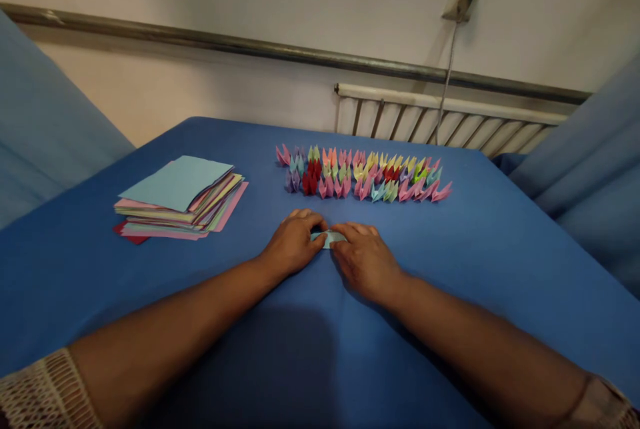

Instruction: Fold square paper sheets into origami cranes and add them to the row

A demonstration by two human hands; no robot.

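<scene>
Both hands meet at the middle of the blue table (450, 269), well in from every edge. The left hand (293, 242) and the right hand (367, 259) each have their fingers curled down onto a small pale blue folded paper (330, 238), gripping it at either end and pressing it flat against the table top. Only a sliver of the paper shows between the fingertips, so how it is folded is hard to tell.

The likeliest trouble is the paper itself. It is tiny and thin, and uneven pressure from the two hands could skew a crease or tear it at a corner. The table top looks smooth, so the paper might also slide under the fingers.

Just beyond the hands, but apart from them, stand rows of small coloured folded pieces (363, 176), packed close together. A push forward or a careless lift of the right hand could knock several over, since each looks light and barely balanced.

The stack of coloured sheets (180, 199) lies to the left, well apart, and the left forearm has open room beside it. The near half of the table is bare except for the forearms. The far edge sits close to a radiator (440, 119), and blue curtains (590, 149) hang at the sides
</scene>
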